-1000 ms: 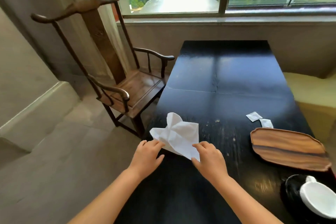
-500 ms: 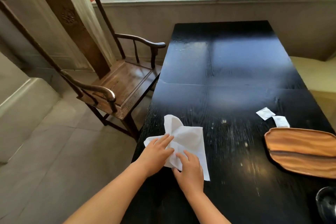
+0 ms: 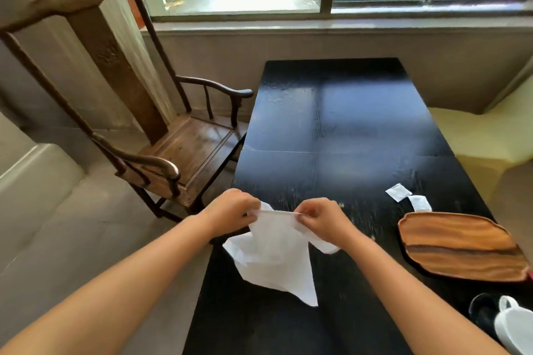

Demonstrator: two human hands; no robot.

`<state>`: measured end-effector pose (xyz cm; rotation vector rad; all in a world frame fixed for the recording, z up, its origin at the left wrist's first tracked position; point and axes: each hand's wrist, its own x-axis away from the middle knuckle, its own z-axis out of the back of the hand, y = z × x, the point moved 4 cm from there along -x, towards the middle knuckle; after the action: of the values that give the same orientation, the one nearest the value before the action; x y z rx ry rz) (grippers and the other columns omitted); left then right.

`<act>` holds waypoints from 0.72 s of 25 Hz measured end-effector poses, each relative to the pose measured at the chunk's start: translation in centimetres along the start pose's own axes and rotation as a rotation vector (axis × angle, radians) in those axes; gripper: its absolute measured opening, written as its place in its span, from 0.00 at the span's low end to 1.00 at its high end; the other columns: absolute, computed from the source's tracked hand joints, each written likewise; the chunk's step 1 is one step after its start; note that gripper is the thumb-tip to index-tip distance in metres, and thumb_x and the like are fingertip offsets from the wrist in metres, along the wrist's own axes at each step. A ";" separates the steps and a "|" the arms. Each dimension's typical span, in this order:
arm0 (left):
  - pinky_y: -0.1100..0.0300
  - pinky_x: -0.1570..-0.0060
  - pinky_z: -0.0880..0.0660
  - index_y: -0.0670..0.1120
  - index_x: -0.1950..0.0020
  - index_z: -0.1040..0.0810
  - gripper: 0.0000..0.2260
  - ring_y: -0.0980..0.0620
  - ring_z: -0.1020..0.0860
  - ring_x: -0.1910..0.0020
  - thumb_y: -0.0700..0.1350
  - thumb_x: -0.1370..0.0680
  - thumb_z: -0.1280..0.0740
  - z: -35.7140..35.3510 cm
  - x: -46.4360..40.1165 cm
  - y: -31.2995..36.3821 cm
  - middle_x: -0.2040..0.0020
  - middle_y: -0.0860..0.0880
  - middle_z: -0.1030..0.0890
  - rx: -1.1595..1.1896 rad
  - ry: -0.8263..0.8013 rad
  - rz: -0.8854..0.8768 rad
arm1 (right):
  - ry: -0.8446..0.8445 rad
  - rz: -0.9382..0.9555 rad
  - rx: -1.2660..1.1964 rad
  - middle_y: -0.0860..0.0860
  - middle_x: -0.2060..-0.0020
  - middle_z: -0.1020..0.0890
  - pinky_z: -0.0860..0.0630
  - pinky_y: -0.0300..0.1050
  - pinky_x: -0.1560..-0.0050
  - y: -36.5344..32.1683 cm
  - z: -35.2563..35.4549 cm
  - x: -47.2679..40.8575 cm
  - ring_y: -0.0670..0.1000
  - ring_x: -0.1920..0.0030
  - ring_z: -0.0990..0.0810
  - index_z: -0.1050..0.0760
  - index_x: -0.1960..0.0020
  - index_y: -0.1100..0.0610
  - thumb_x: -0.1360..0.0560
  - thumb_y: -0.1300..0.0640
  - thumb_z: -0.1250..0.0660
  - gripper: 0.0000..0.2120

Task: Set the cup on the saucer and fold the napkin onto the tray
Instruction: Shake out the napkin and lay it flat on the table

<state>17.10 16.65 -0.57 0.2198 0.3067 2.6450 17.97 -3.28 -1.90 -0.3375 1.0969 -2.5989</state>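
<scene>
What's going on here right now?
A person holds a white napkin up by its top edge, left hand and right hand each pinching one end, so it hangs above the black table. The wooden tray lies bare to the right. A white cup shows at the lower right.

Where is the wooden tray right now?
The wooden tray lies on the black table's right side, just right of the right hand, below two small white packets.
</scene>
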 end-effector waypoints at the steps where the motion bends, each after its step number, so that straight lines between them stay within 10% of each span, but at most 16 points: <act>1: 0.55 0.58 0.26 0.44 0.61 0.23 0.05 0.49 0.23 0.63 0.43 0.25 0.34 2.1 0.2 0.1 0.63 0.48 0.20 0.020 0.017 0.002 | -0.006 0.018 0.017 0.52 0.62 0.16 0.25 0.42 0.57 -1.4 2.3 0.0 0.49 0.60 0.20 0.18 0.58 0.56 0.28 0.61 0.34 0.06; 11: 0.74 0.64 0.31 0.43 0.56 0.17 0.03 0.55 0.22 0.65 0.42 0.26 0.30 15.7 3.4 0.9 0.63 0.51 0.19 0.060 0.171 0.085 | -0.038 0.159 0.267 0.48 0.68 0.19 0.29 0.31 0.63 -10.9 18.3 4.8 0.42 0.68 0.25 0.18 0.59 0.54 0.28 0.56 0.29 0.03; 18: 0.60 0.54 0.28 0.41 0.53 0.16 0.06 0.51 0.22 0.59 0.40 0.25 0.32 23.2 -0.6 3.9 0.56 0.44 0.16 -0.038 0.501 0.021 | 0.517 0.172 0.398 0.55 0.56 0.15 0.24 0.45 0.51 -11.6 23.9 3.7 0.54 0.53 0.20 0.17 0.55 0.59 0.27 0.60 0.34 0.07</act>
<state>20.70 17.16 22.64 -0.4624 0.4133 2.6902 20.23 -12.58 23.19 0.5192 0.6679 -2.7252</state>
